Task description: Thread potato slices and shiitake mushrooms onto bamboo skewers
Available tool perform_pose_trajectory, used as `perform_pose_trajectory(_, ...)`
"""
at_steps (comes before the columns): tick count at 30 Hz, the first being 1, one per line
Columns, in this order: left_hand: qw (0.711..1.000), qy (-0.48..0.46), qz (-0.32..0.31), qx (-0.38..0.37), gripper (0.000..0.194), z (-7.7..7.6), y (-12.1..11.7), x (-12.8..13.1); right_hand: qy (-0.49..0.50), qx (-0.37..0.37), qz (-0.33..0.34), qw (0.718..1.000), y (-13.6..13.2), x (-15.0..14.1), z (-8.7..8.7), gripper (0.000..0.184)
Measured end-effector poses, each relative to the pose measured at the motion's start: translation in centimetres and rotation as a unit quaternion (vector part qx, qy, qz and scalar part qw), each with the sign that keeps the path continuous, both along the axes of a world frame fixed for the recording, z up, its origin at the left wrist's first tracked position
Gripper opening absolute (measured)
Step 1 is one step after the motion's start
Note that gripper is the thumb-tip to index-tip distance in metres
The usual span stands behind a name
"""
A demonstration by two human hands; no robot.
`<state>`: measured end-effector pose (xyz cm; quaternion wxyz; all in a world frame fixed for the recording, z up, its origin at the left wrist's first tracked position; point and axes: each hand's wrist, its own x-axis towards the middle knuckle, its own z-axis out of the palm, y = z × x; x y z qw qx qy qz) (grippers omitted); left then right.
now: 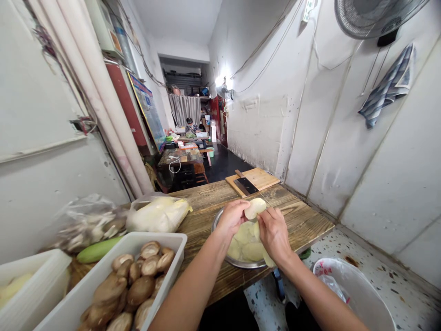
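Just right of and below the frame's centre, a pale slice is pinched at its left edge by the left hand; what is gripped by the curled right hand cannot be told. Being thin, it is probably light, slippery and easily snapped, best held by its faces.

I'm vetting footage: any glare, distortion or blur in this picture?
Head view: the lamp glares white, washing out nearby wall; the upper-right fan and bin look stretched toward the edges; the left hand, right hand and mushrooms look fairly crisp.
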<state>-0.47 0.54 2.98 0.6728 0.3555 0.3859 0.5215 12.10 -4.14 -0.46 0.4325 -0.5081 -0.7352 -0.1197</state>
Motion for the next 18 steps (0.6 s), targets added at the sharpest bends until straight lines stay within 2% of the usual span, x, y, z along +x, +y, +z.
perform_pose_trajectory(5, 1.0, 0.006, 0.03, -0.004, 0.01, -0.6, 0.3, 0.0, 0.025, -0.004, 0.028, 0.999, 0.5, 0.4, 0.5, 0.03)
perform_pose_trajectory(9, 0.998, 0.004, 0.067, -0.005, 0.011, -1.4, 1.0, -0.2, 0.027, 0.009, -0.009, 1.0, -0.8, 1.9, 0.8, 0.026)
perform_pose_trajectory(11, 0.996, -0.001, 0.084, -0.008, 0.012, -1.7, 1.4, -0.4, 0.024, -0.028, -0.025, 0.999, -2.1, 3.4, -0.1, 0.029)
perform_pose_trajectory(15, 0.996, -0.011, 0.09, -0.023, 0.012, -1.9, 2.0, -0.6, 0.047, -0.166, -0.001, 0.985, -4.2, 6.5, -3.7, 0.029)
perform_pose_trajectory(18, 0.996, -0.018, 0.082, -0.031, 0.012, -1.9, 2.0, -0.3, 0.138, -0.281, 0.067, 0.947, -5.3, 7.7, -5.7, 0.027)
